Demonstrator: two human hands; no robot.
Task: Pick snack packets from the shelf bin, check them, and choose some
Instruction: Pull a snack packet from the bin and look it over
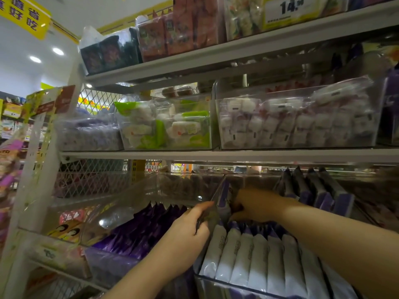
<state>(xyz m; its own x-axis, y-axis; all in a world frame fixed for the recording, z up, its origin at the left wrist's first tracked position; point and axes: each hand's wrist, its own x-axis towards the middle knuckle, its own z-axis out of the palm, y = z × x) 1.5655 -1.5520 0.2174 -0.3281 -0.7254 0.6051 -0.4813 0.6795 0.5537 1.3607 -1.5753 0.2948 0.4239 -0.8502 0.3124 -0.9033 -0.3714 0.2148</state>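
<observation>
Shelving [216,155] crosses the view in tiers, with clear bins set side by side on each. On the lowest tier in view, the right-hand bin [216,281] holds a row of white packets [259,262] standing on edge, their long axes running up and away toward the back of the shelf. The right hand [252,206] reaches over that row to the bin's back left corner, nearer the target than the other hand. Its grip is pressed together on a purple-and-white packet [224,197] that leans against the bin's left wall. That packet lies ahead and slightly left of the wrist, so I judge the lift must come up and back, under the shelf edge above. The left hand [187,231] is at the wall between the two bins, its grip pinching a thin dark thing [199,222] — packet or not, I cannot tell. Purple packets [146,229] fill the left bin just beside it, and dark upright packets [313,186] stand behind to the right.
</observation>
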